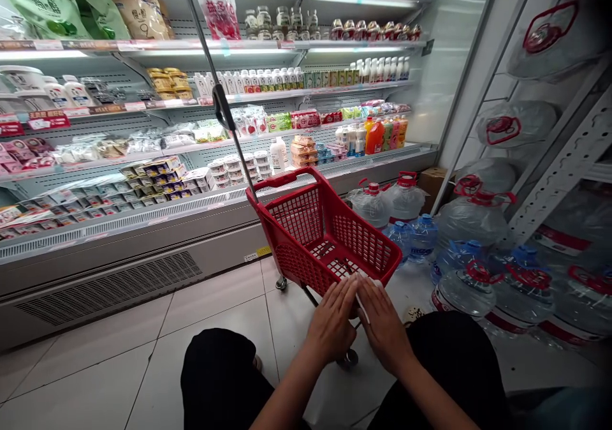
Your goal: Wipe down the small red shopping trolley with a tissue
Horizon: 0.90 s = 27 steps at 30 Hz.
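Note:
In the head view, a red plastic shopping cart [299,251] stands in front of my knees, its slatted basket holding no goods. My left hand [335,320] and my right hand [381,320] meet at the near rim of that basket. Their fingers are pressed together, fingertips almost touching. Between them and the rim shows a piece of white cloth or tissue [377,284], mostly covered by the fingers. A dark pole with a black clip [221,106] rises at the cart's left side.
A refrigerated display case [224,219] with several shelves of dairy and drinks runs behind the cart. Large water bottles [466,289] crowd the floor at right, beside a white metal rack [564,155]. White floor tiles [210,309] lie below; my black-clad knees flank my arms.

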Each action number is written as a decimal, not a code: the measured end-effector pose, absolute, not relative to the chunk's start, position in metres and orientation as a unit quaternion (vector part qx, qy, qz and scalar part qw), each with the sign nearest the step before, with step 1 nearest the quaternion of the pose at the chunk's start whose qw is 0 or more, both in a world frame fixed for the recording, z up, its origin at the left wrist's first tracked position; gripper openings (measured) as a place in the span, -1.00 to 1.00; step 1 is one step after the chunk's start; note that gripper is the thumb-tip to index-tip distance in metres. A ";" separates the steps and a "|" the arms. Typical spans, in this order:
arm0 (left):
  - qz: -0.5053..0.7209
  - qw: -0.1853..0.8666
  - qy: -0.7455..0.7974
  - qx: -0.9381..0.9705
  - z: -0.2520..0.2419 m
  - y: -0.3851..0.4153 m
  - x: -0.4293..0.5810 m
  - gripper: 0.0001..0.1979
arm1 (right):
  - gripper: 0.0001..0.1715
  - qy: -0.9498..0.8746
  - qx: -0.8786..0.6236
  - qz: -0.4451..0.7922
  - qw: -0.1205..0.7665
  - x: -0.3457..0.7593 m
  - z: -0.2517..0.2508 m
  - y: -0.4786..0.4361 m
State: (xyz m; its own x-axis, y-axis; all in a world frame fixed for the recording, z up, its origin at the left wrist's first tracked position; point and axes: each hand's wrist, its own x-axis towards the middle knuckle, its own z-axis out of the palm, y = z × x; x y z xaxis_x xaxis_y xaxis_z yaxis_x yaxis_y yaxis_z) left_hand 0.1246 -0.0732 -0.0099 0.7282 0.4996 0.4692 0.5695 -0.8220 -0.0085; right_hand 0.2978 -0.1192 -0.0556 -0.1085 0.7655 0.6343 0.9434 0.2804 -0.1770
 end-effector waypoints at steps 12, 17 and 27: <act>-0.250 0.170 -0.420 -0.856 0.002 -0.014 0.090 -0.09 | -0.27 -0.694 -0.608 -0.160 0.351 0.349 -0.062 -0.118; -0.242 0.178 -0.408 -0.862 0.001 -0.022 0.094 -0.06 | -0.30 -0.711 -0.605 -0.133 0.334 0.374 -0.060 -0.123; -0.251 0.178 -0.384 -0.870 -0.003 -0.037 0.128 -0.08 | -0.11 -0.714 -0.597 -0.187 0.315 0.294 -0.023 -0.095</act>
